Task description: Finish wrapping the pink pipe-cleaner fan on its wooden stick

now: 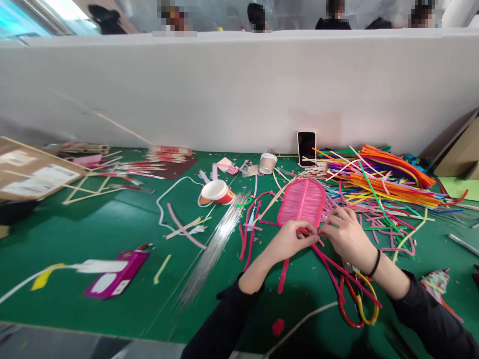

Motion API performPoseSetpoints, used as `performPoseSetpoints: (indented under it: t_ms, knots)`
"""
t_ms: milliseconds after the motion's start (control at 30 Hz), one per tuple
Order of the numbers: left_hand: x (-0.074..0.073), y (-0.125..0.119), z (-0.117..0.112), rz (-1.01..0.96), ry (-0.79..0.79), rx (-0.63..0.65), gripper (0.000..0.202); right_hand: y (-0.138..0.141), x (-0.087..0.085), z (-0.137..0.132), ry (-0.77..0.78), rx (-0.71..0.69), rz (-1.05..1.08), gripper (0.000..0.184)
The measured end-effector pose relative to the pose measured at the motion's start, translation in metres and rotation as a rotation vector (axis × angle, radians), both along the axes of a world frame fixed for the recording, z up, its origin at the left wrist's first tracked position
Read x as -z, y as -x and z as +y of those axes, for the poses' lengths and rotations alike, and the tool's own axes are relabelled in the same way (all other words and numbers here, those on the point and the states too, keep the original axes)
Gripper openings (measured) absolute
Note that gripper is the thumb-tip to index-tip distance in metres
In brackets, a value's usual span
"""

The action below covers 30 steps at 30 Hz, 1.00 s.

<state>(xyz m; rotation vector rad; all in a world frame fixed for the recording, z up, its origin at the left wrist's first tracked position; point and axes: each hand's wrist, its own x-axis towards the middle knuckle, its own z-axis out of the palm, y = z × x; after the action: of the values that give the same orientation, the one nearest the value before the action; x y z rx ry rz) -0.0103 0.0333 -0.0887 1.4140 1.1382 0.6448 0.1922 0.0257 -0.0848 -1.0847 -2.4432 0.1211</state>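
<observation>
A pink oval piece woven from pipe cleaners (301, 201) lies flat on the green table (112, 234). My left hand (290, 240) pinches its lower edge with closed fingers. My right hand (346, 234) meets it there, fingers curled on the same pink edge. Pink stems (329, 269) trail from the piece toward me under my right wrist. Red and yellow scissors handles (357, 304) lie beneath my right forearm.
A heap of coloured pipe cleaners (385, 179) fills the right. A phone (306, 147) leans on the white partition (239, 89). Paper cups (216, 192), a bundle of wires (217, 239), a magenta box (116, 274), wooden sticks (86, 187) and cardboard (26, 169) lie left. Other people sit beyond the partition.
</observation>
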Motion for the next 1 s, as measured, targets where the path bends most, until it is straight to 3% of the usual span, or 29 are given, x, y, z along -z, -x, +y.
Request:
performPoseSetpoints:
  t_ms: [133, 267, 367, 533, 667, 867, 1000]
  knots:
    - [-0.002, -0.002, -0.001, 0.016, -0.019, 0.013, 0.016, 0.001, -0.006, 0.004, -0.003, -0.038, -0.070, 0.008]
    - [-0.001, -0.007, -0.007, -0.025, -0.077, -0.102, 0.023, 0.000, -0.008, 0.004, 0.007, 0.005, -0.040, 0.008]
    - [0.007, -0.016, -0.014, -0.081, -0.111, -0.225, 0.029, 0.006, -0.002, -0.003, 0.057, 0.110, 0.104, 0.010]
    - [0.027, -0.038, -0.018, -0.148, -0.131, -0.423, 0.032, 0.027, 0.017, -0.015, 0.208, 0.383, 0.520, 0.010]
    - [0.023, -0.035, -0.009, -0.119, -0.113, -0.304, 0.035, 0.018, 0.018, -0.011, 0.258, 0.362, 0.555, 0.014]
    - [-0.003, -0.014, 0.000, -0.009, -0.136, -0.080, 0.025, -0.010, 0.000, 0.005, 0.207, 0.143, 0.202, 0.014]
    - [-0.003, -0.014, 0.001, 0.076, -0.159, -0.015, 0.026, -0.009, -0.002, 0.010, 0.150, 0.076, 0.055, 0.014]
